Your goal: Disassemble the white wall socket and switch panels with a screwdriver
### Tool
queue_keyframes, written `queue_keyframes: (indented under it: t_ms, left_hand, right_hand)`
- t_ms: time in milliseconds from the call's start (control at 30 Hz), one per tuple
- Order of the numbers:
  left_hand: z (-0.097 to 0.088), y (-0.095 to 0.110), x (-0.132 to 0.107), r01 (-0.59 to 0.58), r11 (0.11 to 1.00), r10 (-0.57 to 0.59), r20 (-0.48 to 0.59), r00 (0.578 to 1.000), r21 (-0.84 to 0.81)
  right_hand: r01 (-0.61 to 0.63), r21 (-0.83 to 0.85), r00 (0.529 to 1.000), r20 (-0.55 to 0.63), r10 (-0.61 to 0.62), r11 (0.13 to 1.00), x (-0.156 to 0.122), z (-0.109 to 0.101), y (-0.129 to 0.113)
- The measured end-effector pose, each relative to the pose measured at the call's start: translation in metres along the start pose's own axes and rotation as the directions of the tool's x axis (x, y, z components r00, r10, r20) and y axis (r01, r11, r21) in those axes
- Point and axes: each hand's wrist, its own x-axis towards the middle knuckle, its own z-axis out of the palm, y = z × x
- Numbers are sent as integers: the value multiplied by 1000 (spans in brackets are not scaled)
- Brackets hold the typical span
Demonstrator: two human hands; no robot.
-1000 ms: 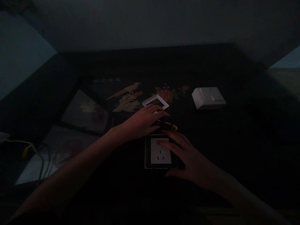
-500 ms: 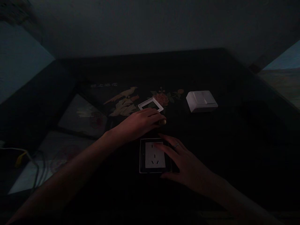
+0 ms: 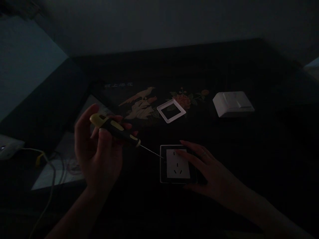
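Over the dark table [image 3: 234, 146], the hands are apart: the left hand [image 3: 101, 157] clasps a screwdriver [image 3: 121, 132], the right hand [image 3: 207, 166] spreads across the socket's [image 3: 177, 171] right side. The tip nears the socket's left part, contact unclear; steeply slanted, it could skid and scratch.

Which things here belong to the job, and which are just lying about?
In the job:
screwdriver, in the left hand
socket, right hand over one side
white frame, probably its surround

Apparently lying about:
white box-like piece
pale cable
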Motion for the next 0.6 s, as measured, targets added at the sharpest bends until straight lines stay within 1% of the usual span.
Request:
queue_keyframes:
  t_ms: [100, 200, 433, 600]
  left_hand:
    - [-1, -2, -4, -56, 998, 56, 23, 998, 17]
    - [-2, -1, -6, -39, 998, 37, 62, 997, 40]
    - [1, 0, -9, -41, 995, 35, 68, 997, 86]
    - [1, 1, -11, -113, 980, 98, 94, 991, 165]
  right_hand:
    - [6, -2, 1000, -5, -6, 1000, -1, 0, -1]
    - [10, -9, 1000, -13, -11, 1000, -1, 0, 0]
    - [11, -6, 1000, -15, -11, 1000, -1, 1, 1]
    - [-5, 2, 1000, -19, 5, 1000, -1, 1, 1]
